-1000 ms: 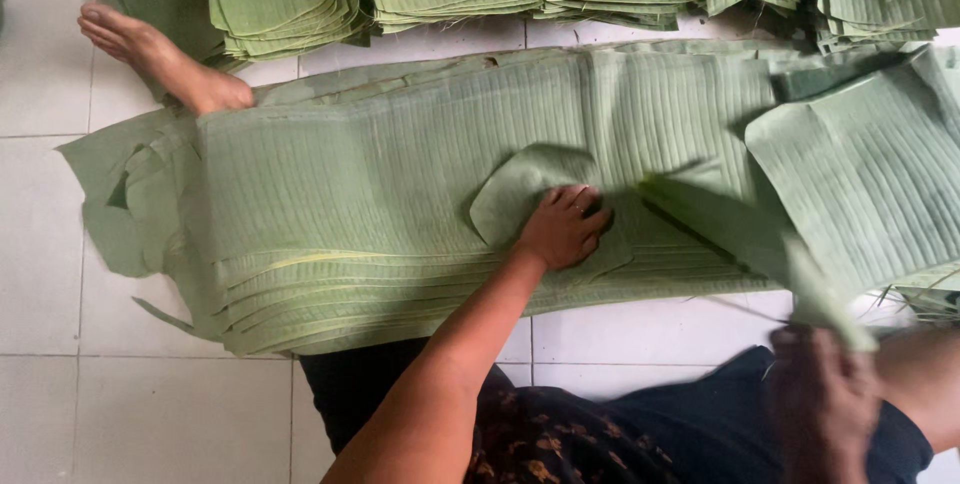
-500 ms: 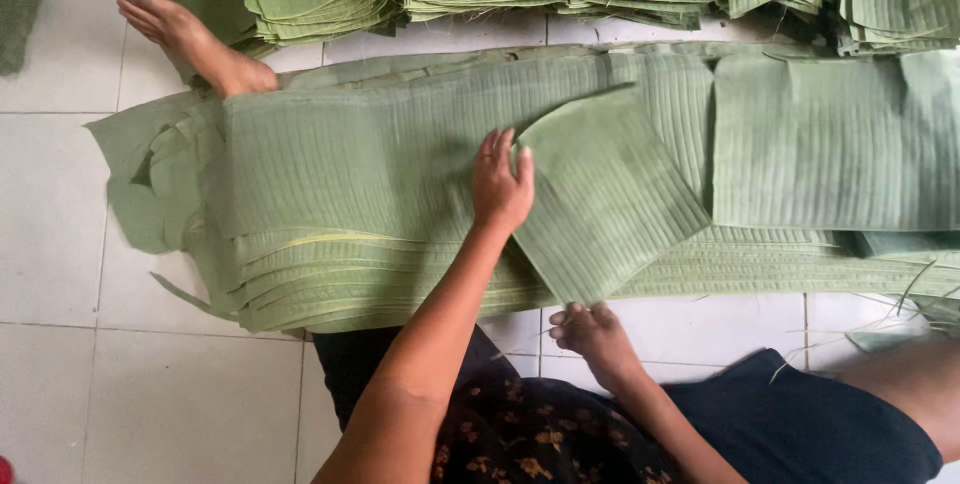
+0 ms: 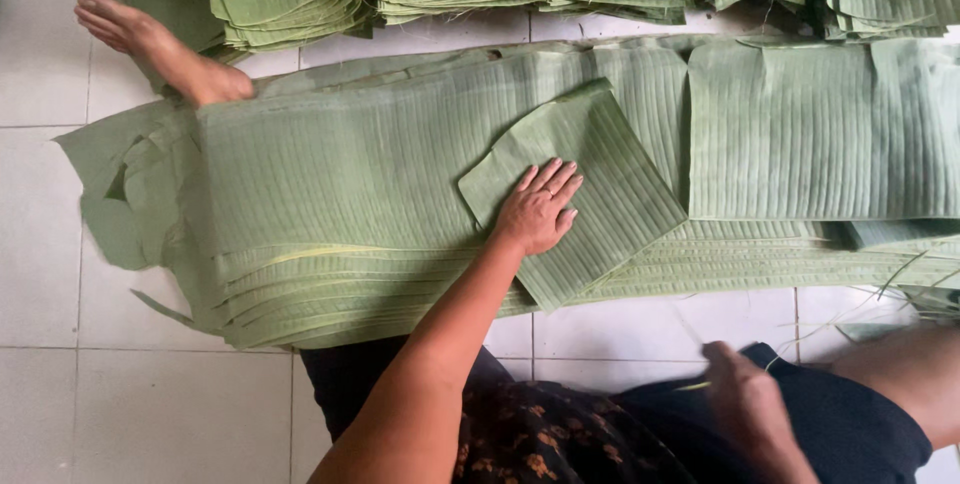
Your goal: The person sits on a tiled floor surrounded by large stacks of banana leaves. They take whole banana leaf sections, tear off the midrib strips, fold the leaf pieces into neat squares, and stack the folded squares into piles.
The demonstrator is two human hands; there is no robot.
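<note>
The left hand (image 3: 538, 210) lies flat, fingers spread and released, pressing a cut square leaf piece (image 3: 580, 194) that sits tilted atop the long stack of banana leaves (image 3: 340, 194) on the tiled floor (image 3: 40, 74). The right hand (image 3: 745, 404) (blurred, low by the lap) seems to pinch a thin leaf strip (image 3: 692, 384), though its grip I cannot tell.

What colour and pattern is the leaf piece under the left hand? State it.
Pale green with fine parallel ribs, on the leaf piece under the left hand; head view.

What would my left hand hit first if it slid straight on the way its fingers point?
The left hand lies flat on the loose cut leaf piece. Straight on, it probably crosses that piece's far edge onto the long leaf stack.
</note>
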